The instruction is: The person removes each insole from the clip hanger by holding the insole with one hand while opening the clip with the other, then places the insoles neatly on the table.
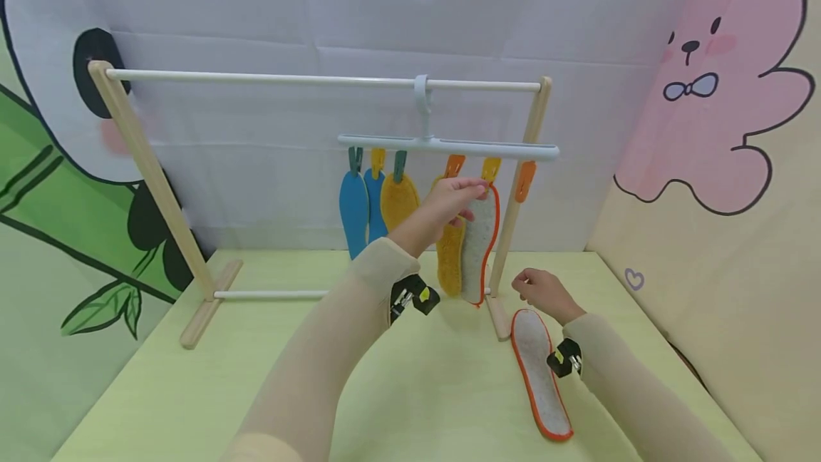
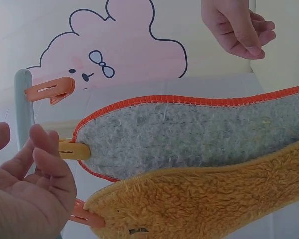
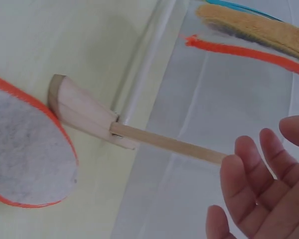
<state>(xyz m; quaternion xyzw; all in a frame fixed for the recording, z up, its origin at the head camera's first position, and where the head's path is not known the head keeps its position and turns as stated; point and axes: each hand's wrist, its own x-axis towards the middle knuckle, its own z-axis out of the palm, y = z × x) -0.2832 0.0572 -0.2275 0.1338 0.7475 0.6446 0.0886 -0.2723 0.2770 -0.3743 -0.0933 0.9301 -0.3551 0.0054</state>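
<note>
A grey felt insole with red edging [image 1: 481, 252] hangs from a yellow clip [image 2: 74, 150] on the pale hanger [image 1: 385, 142]. Right beside that clip is my left hand [image 1: 449, 202], its fingers loosely bent and its thumb apart, with nothing held. To the left of the grey insole hangs a fuzzy mustard insole [image 2: 189, 199] on an orange clip [image 2: 84, 215]. A matching grey insole [image 1: 537, 376] lies on the table. Just above its rounded upper end, my right hand [image 1: 541, 291] hovers with fingers relaxed and holds nothing.
An unoccupied orange clip [image 1: 525, 181] dangles at the hanger's right end. Two blue insoles [image 1: 354, 212] and another mustard one [image 1: 399, 202] hang further left. The wooden rack [image 1: 150, 170] carries the hanger on its white top bar [image 1: 256, 78]. Cartoon-printed cloth stands behind.
</note>
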